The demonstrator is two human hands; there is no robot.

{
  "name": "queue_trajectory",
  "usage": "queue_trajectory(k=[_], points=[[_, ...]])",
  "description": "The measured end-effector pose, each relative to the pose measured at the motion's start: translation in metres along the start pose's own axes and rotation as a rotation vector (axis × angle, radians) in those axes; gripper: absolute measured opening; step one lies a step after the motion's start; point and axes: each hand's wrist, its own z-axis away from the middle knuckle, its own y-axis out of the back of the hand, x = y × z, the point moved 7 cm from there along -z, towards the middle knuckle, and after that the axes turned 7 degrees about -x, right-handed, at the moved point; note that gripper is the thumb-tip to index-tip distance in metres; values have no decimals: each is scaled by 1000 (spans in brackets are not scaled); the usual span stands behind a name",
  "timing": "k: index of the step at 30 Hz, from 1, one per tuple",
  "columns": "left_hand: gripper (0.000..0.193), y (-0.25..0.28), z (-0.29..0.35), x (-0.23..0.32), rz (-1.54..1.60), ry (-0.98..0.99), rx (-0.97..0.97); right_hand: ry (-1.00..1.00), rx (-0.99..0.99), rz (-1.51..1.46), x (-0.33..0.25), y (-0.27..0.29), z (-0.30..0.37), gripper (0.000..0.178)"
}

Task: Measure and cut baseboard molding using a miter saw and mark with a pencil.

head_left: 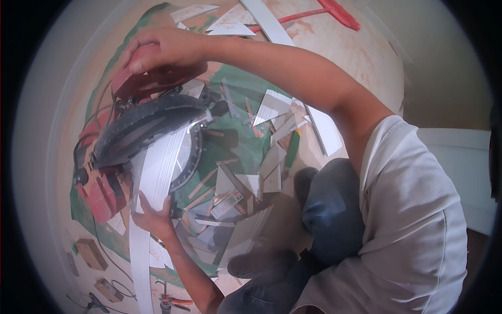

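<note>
A red and black miter saw (157,81) stands at the left, its round blade guard (149,125) tilted over a long white grooved trim board (162,162). My right hand (164,47) reaches across the top of the view, with its fingers wrapped round the red saw handle. Lower down, my left hand (155,220) grips the trim board by its edges, thumb on one side and fingers on the other. From the saw table the board runs down past the lower edge of the view. The guard hides the blade and where it meets the board.
White offcuts (226,186) lie scattered over a green cloth (246,141) beside my shoes. Farther off are long white boards (324,131) and a red broom (340,13). Small boxes (91,254), a power cord (104,246) and a caulking gun (166,302) lie at the lower left.
</note>
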Motion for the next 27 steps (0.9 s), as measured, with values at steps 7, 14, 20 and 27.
queue_trajectory(k=[7,14,20,27], points=[[98,2,1,2,-16,-47,30,-28,12,-22,11,0,12,48],[99,7,0,5,-33,-66,46,-27,17,-87,17,-1,17,48],[98,5,-1,0,-23,-28,7,11,36,-67,16,0,24,46],[101,-1,-2,-10,-13,-41,53,-17,-38,-11,-12,0,-2,44]])
